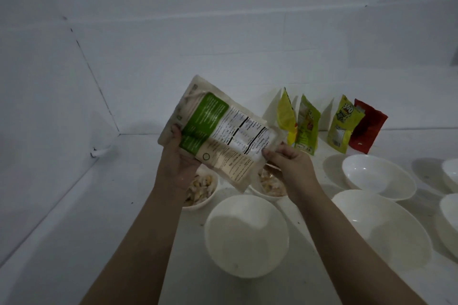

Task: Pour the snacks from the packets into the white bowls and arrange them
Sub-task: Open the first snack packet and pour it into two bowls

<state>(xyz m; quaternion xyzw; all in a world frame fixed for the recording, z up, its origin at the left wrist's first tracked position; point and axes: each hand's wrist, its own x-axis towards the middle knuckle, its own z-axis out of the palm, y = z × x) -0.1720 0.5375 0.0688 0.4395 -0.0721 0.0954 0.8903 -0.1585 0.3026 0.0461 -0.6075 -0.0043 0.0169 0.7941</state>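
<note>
A beige and green snack packet [218,131] hangs tilted in the air above the counter, its printed back facing me. My left hand [177,161] grips its lower left edge, thumb on the front. My right hand [285,161] pinches its right edge. Below the packet stand two white bowls with pale snacks in them, one bowl [200,190] on the left and another [270,187] partly hidden behind my right wrist. An empty white bowl [246,235] stands nearest me between my forearms.
Several packets lean on the back wall: a yellow packet [286,116], a green-yellow packet [307,129], another green packet [343,124] and a red packet [366,126]. More empty white bowls [379,177] [386,233] stand at the right. White walls close the left and back.
</note>
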